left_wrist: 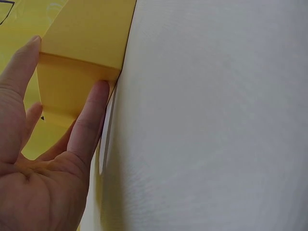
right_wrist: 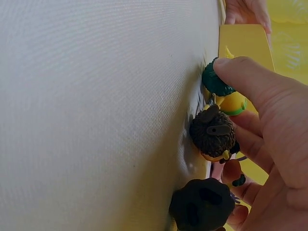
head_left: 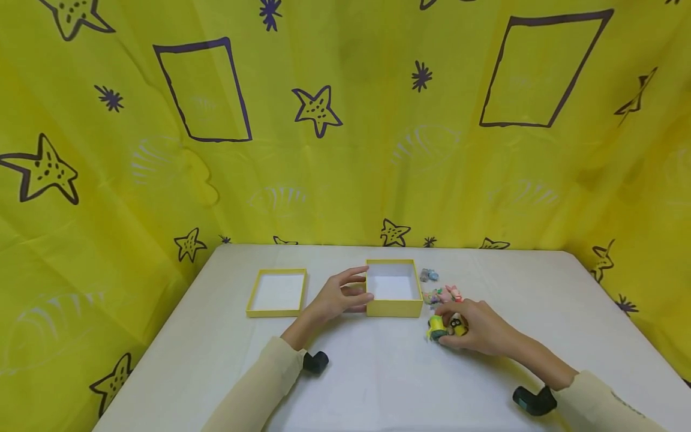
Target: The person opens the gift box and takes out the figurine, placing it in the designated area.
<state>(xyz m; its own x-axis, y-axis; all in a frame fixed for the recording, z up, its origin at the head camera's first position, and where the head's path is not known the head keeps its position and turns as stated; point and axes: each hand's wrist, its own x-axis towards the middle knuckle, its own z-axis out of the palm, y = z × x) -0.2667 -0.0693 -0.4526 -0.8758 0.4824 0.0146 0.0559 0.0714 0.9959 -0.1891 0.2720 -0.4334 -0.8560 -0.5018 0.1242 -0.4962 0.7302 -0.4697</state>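
Observation:
A yellow box (head_left: pixel 394 309) with a white inside stands uncovered on the table. My left hand (head_left: pixel 337 297) touches its left side with fairly straight fingers; in the left wrist view the fingertips (left_wrist: pixel 100 89) rest against the yellow wall. My right hand (head_left: pixel 480 327) pinches a small yellow toy figure (head_left: pixel 436 327) by its green base (right_wrist: pixel 216 79), the thumb lying on that base. Close by, under the right hand, is a yellow and dark figure (head_left: pixel 459 325) with a rough brown base (right_wrist: pixel 212 134). A dark scalloped base (right_wrist: pixel 202 204) shows nearer the right wrist camera.
Left of the box lies its shallow yellow lid (head_left: pixel 276 313), white side up. Several pink and multicoloured figures (head_left: pixel 445 294) sit right of the box, with grey-blue ones (head_left: pixel 429 275) farther back. A yellow curtain (head_left: pixel 345 180) hangs behind the white table (head_left: pixel 378 384).

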